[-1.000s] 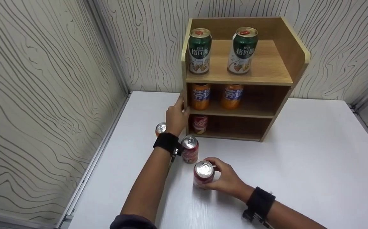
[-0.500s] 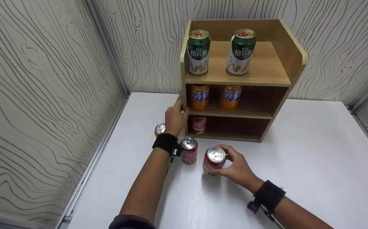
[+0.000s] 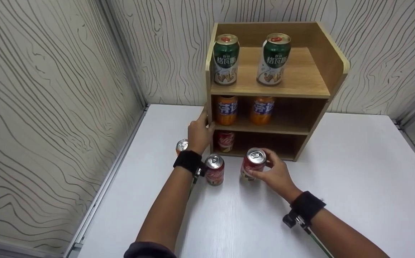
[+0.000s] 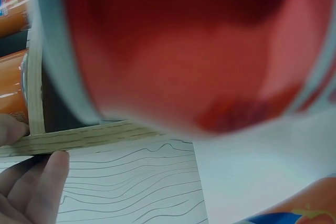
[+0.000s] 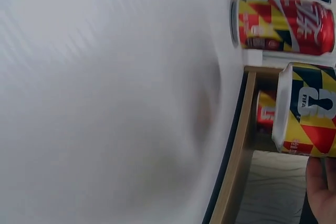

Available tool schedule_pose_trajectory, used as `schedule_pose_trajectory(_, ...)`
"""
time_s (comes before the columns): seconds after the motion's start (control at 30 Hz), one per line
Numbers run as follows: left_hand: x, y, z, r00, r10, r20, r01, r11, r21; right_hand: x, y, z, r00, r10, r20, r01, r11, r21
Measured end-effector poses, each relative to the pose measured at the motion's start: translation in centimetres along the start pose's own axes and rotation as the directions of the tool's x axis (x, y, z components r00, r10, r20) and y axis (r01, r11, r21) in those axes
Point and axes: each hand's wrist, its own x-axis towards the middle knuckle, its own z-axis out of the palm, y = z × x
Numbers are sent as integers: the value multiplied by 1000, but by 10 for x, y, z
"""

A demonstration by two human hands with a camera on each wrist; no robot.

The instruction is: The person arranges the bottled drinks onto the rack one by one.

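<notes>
My right hand point(image 3: 278, 179) grips a red cola can point(image 3: 252, 168) upright, thumb and fingers around its side, in front of the wooden shelf's point(image 3: 306, 71) bottom compartment. In the right wrist view this can point(image 5: 310, 114) shows a yellow, red and dark pattern, its base clear of the table. My left hand point(image 3: 199, 136) pinches the shelf's left side panel, the thumb at its front edge and the fingers along the outside. A second cola can point(image 3: 214, 172) stands on the table beside my left wrist. A third cola can point(image 3: 225, 141) stands at the left inside the bottom compartment.
Two green-and-white cans point(image 3: 273, 61) stand on the top shelf. Two orange soda cans point(image 3: 262, 110) occupy the middle compartment. Another orange can point(image 3: 181, 145) stands left of the shelf, partly behind my left hand. The white table point(image 3: 365, 172) meets patterned walls at the back and left.
My right hand has carried the cola can forward and to the right, from near the front of the table toward the bottom compartment. My left hand stays on the side panel.
</notes>
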Motion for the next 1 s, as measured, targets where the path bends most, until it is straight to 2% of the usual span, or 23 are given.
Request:
schedule_pose_trajectory(0.3,1,1,0,1000,0,5,0,1000,-10,34,17,-7,997,67,-44,-70,996,-61)
schedule_pose_trajectory(0.5,1,1,0,1000,10,-7,-10,1000,7,50,26,-8,997,63,-52,-69,990,-124)
schedule_pose_trajectory(0.9,0,-1,3,1000,14,-15,-14,1000,1,75,37,-12,992,120,-33,-123,987,-100)
schedule_pose_trajectory(1.0,0,-2,2,1000,11,-20,-11,1000,3,80,38,-11,992,128,-7,-129,989,-73)
